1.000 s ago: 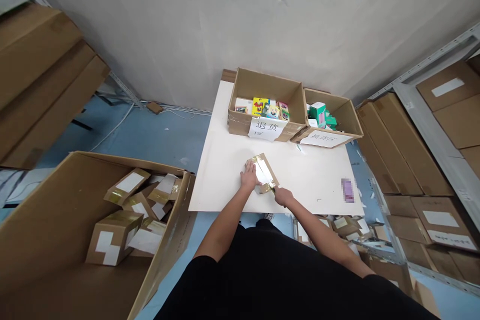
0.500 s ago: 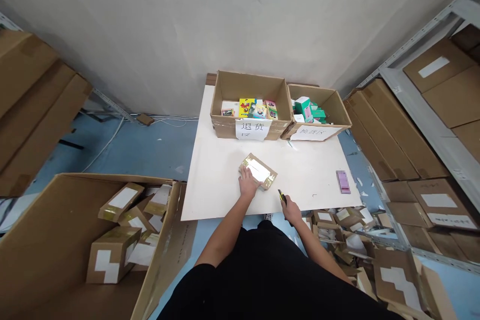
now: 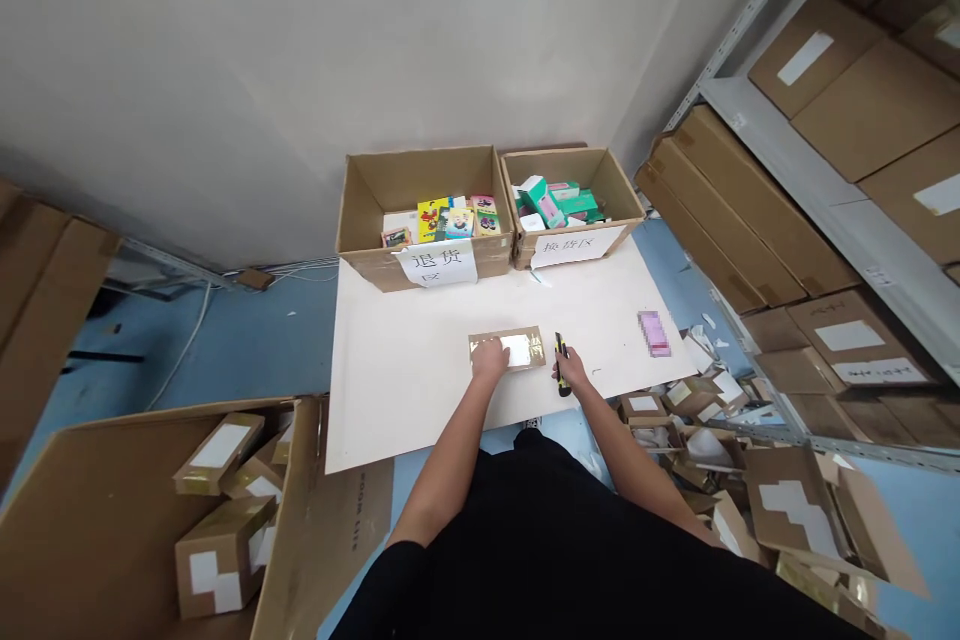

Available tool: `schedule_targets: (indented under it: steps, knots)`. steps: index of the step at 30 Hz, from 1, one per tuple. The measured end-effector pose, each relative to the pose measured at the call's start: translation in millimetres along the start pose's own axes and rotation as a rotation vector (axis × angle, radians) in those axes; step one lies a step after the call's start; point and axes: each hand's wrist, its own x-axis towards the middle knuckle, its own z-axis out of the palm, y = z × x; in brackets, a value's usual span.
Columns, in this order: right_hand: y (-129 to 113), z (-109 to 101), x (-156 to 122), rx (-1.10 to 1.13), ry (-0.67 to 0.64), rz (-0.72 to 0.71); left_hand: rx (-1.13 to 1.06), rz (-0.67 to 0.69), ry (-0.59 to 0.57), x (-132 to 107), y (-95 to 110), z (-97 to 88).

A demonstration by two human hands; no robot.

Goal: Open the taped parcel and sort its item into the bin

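arms [image 3: 444, 460] stretched forward; left hand [image 3: 490, 358] palm down, right hand [image 3: 571, 370] curled

left carton [image 3: 420, 177] "退货区", right carton [image 3: 611, 187] "换货区"

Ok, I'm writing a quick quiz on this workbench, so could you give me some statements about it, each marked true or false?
1. The left hand rests on the taped carton. True.
2. The right hand holds a roll of tape. False: it holds a utility knife.
3. The utility knife is touching the taped carton. False: a gap shows between them.
4. Green-and-white packages lie in the right open box. True.
5. The purple item lies near the table's left edge. False: it lies near the right edge.
6. A paper sign is on the left open box's front. True.
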Motion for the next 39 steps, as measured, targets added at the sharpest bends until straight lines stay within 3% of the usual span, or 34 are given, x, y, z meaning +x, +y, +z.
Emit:
schedule_targets:
  steps: [4,8,13,18,23,26,29,33,36,39]
  knots:
    - [-1.4,-13.1,21.6,-0.056,-0.097,0.051,0.062,0.155,0.006,-7.3,1.2,16.6]
    - [-6.1,-10.1,34.8,-0.104,-0.220,0.062,0.127,0.145,0.002,-11.2,1.4,32.4]
    - [-16.7,0.6,47.0,-0.133,-0.316,0.045,0.151,0.132,-0.007,-9.8,-0.5,27.3]
    - [-13.3,-7.8,42.5,-0.291,-0.309,-0.037,0.153,0.117,-0.013,-12.5,1.8,21.5]
    - [10.8,-25.7,21.1,-0.370,-0.320,-0.062,0.150,0.104,-0.049,-12.2,4.9,17.2]
    - [24.4,-29.5,11.0,-0.257,-0.169,-0.086,0.143,0.103,-0.038,-10.3,5.1,7.8]
    - [32.4,-13.9,2.1,-0.170,-0.017,-0.086,0.104,0.118,0.008,-7.4,-0.5,-6.9]
    - [30.0,32.7,-5.5,-0.124,0.012,-0.037,0.063,0.039,0.054,-9.8,-18.9,-18.9]
    - [11.2,60.7,4.6,-0.122,0.038,0.039,0.066,-0.062,0.011,-21.4,-33.9,-15.3]
    - [-25.7,74.2,31.1,-0.260,0.076,-0.013,0.001,-0.152,-0.045,-37.5,-44.0,-8.8]
